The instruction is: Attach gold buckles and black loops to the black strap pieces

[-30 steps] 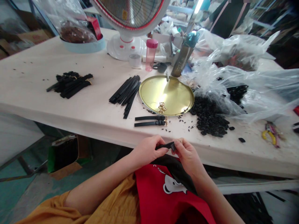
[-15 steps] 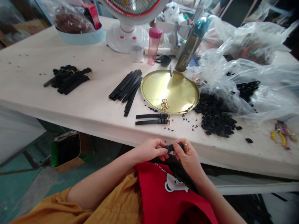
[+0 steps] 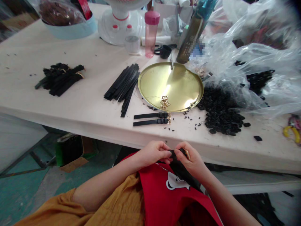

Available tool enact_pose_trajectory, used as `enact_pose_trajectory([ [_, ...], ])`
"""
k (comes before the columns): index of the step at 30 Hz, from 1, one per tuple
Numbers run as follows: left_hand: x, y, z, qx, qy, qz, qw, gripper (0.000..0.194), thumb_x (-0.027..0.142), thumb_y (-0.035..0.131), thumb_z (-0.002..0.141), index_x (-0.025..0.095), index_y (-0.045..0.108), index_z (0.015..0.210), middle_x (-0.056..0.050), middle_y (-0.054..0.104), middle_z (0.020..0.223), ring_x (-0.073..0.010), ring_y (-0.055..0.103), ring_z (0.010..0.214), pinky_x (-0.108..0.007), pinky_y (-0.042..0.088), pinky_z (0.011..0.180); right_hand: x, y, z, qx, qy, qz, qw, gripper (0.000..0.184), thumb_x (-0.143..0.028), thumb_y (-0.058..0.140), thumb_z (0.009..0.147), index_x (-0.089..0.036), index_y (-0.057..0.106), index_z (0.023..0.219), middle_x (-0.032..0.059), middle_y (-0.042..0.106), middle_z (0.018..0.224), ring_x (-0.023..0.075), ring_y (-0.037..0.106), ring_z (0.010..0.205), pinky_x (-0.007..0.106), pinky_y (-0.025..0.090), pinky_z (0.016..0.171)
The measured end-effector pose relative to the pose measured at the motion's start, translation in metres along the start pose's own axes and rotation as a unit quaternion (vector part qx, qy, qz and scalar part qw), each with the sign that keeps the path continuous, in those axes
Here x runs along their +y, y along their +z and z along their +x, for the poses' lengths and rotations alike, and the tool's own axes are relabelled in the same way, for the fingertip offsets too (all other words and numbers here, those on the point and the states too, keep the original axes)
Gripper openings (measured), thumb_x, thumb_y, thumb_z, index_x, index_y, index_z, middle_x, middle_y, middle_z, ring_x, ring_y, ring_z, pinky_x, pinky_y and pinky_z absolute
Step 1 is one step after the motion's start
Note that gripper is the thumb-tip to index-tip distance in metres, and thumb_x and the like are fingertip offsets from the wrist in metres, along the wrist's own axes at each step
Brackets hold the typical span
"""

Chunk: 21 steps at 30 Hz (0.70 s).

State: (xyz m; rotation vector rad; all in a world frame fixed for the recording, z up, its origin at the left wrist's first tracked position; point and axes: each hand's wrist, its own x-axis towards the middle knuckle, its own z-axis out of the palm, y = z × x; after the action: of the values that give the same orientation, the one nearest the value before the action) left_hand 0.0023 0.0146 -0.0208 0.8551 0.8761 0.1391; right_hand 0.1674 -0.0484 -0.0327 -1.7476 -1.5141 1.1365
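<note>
Just off the table's front edge, my left hand [image 3: 160,153] pinches one end of a short black strap [image 3: 173,155]. My right hand [image 3: 190,158] is closed on the strap's other end, where a gold buckle [image 3: 187,153] shows beside the fingers. The fingers hide much of the strap. On the table beyond my hands lie two black straps with gold buckles [image 3: 151,121], side by side. Several loose gold buckles [image 3: 165,102] rest at the near side of a round gold tray [image 3: 150,70].
Plain black strips [image 3: 122,83] lie left of the tray, with a second strap bundle [image 3: 61,78] farther left. Black pieces [image 3: 222,113] are heaped at right beside plastic bags [image 3: 261,59]. A pink bottle [image 3: 151,34], fan base [image 3: 119,28] and yellow-handled pliers [image 3: 291,133] stand or lie around.
The view has tilted down and shifted slightly. My hands still hold the strap; my fingers have drawn closer together and cover more of it, and the buckle has turned.
</note>
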Motion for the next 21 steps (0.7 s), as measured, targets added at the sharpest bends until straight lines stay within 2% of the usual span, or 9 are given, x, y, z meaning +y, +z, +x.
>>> enact_pose_trajectory([
  [5,-0.002,0.006,0.000,-0.008,0.000,0.031,0.999,0.018,0.025,0.062,0.069,0.011,0.056,0.078,-0.002,0.063,0.067,-0.0104,0.059,0.057,-0.025,0.047,0.059,0.005,-0.006,-0.005,-0.082,0.053,0.080,0.992,0.015,-0.035,0.046,0.081,-0.020,0.043,0.076,-0.0051,0.046,0.054,0.0100,0.043,0.050,0.022,0.035,0.048],
  [11,0.002,0.002,-0.004,-0.060,0.011,0.039,0.997,0.017,0.019,0.054,0.075,0.011,0.055,0.089,-0.004,0.064,0.077,-0.0092,0.059,0.063,-0.026,0.047,0.067,0.010,-0.004,-0.013,-0.057,0.082,0.150,0.984,0.021,-0.040,0.051,0.079,-0.021,0.043,0.082,-0.0052,0.048,0.057,0.0092,0.044,0.049,0.021,0.034,0.046],
  [18,0.002,0.006,-0.011,-0.012,0.068,0.224,0.972,0.017,0.022,0.050,0.077,0.012,0.057,0.088,-0.004,0.066,0.080,-0.0120,0.061,0.069,-0.024,0.046,0.067,0.000,-0.012,-0.015,-0.095,-0.010,0.004,0.995,0.015,-0.033,0.046,0.082,-0.019,0.050,0.078,-0.0019,0.053,0.066,0.0110,0.047,0.058,0.023,0.038,0.055],
  [21,0.002,0.010,-0.013,-0.002,0.069,0.277,0.958,0.019,0.023,0.048,0.078,0.012,0.059,0.089,-0.003,0.066,0.080,-0.0125,0.061,0.069,-0.023,0.045,0.065,0.003,-0.010,-0.020,-0.082,-0.034,-0.047,0.995,0.013,-0.031,0.046,0.082,-0.019,0.051,0.077,-0.0008,0.056,0.067,0.0123,0.050,0.060,0.024,0.039,0.056],
])
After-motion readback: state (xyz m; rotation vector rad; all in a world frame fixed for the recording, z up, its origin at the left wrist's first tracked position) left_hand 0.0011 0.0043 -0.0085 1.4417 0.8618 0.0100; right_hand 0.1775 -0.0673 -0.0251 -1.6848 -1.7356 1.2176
